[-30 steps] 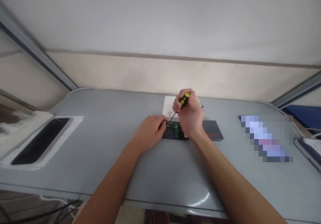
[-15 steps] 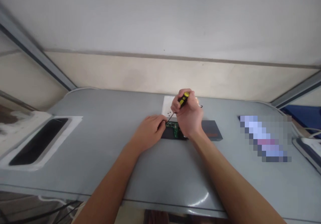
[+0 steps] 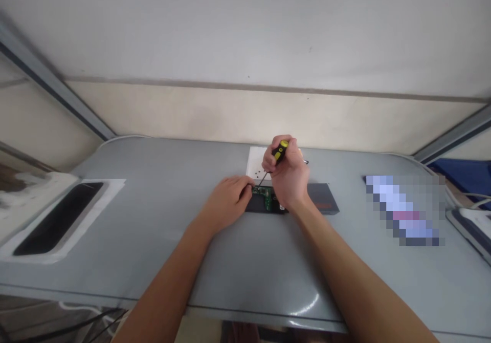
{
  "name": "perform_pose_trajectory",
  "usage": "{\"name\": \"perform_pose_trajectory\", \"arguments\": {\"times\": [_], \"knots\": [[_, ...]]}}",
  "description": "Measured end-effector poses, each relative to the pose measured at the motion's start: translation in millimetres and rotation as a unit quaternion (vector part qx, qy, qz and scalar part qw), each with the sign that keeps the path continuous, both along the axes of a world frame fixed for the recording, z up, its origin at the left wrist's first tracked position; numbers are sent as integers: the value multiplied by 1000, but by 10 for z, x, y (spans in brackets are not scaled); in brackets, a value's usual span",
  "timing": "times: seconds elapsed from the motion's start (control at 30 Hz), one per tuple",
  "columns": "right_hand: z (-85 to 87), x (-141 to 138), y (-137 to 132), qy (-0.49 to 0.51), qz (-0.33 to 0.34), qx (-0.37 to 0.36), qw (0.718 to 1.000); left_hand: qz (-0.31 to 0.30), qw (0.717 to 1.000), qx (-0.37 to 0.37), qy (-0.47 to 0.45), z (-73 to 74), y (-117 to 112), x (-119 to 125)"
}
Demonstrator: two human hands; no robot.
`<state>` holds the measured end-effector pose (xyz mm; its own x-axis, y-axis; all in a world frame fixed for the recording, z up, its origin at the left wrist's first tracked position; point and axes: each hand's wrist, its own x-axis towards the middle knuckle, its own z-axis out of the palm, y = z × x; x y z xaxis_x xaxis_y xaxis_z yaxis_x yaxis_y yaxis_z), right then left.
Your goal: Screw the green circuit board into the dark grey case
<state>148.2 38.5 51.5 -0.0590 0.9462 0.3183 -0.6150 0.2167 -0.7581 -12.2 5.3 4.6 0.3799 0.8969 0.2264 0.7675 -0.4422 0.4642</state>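
My right hand (image 3: 286,171) is wrapped round a black and yellow screwdriver (image 3: 280,150). The shaft slants down to the left, and its tip meets the upper left part of a green circuit board (image 3: 267,199). That board sits in a flat black casing (image 3: 257,206), whose right part is covered by my right wrist. At the left end of the casing, my left hand (image 3: 230,199) grips the edge with fingers closed round it. Behind it lies a white sheet or box (image 3: 255,159) with several small dark screws on it, partly hidden by my right hand.
A dark grey box (image 3: 324,198) lies just right of the casing. To the left, a black phone-like panel (image 3: 59,217) rests on white paper. A blurred-out phone-like object (image 3: 401,210) and a dark-edged device (image 3: 468,233) are at the right. The wall closes off the grey table's (image 3: 153,261) back.
The picture has shifted very slightly. Both hands keep their grips, and the screwdriver tip stays at the upper left of the circuit board.
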Motion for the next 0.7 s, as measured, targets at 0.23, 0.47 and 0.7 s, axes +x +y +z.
{"name": "perform_pose_trajectory", "arguments": {"times": [0.23,0.47,0.7], "knots": [[-14,-4,13,-6,-4,-3,1000,0,1000,-1,0,-1,6,4],[-7,7,11,4,-8,0,1000,-3,1000,2,-3,-1,5,-6],[-3,23,23,0,-3,-8,1000,0,1000,1,1,-4,10,-8]]}}
